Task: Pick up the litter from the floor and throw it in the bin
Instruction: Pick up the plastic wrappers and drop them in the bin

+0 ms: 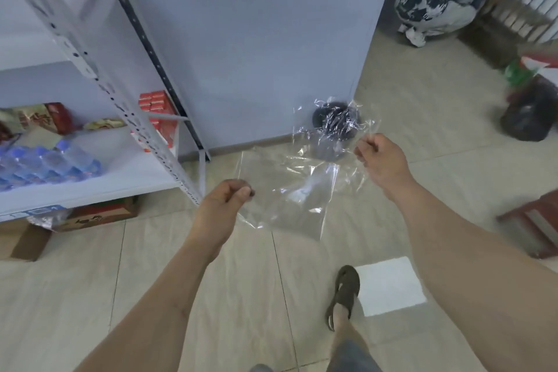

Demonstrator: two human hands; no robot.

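Since the clear plastic sheet [290, 190] is already off the tiles and stretched in the air between both hands, the pick-up looks done for this piece, while the throwing away is not yet done. Starting at the left of the frame, a white metal shelf [90, 166] holds blue-capped bottles [45, 163] and red boxes [157, 118], with a cardboard box [99, 214] under it; none of that reads as litter. Just left of centre, the left hand [223, 205] is closed in a pinch, thumb against fingers, on the sheet's lower left edge. From there the plastic spreads rightward and upward across the middle of the frame, crumpled and glinting at its upper right, where it partly veils a small dark round bin [329, 142] standing on the floor at the foot of the pale blue wall [256, 39]. Right of centre, the right hand [383, 160] is closed too, gripping the sheet's upper right corner, so the litter hangs between the two hands and touches both. I judge that bin to be the target, and it sits just beyond the sheet. At lower centre-right a white sheet of paper [389, 284] lies flat on the tiles beside a sandalled foot [344, 293], so it may be litter left to collect. Far right stands a full black bag [525, 118].
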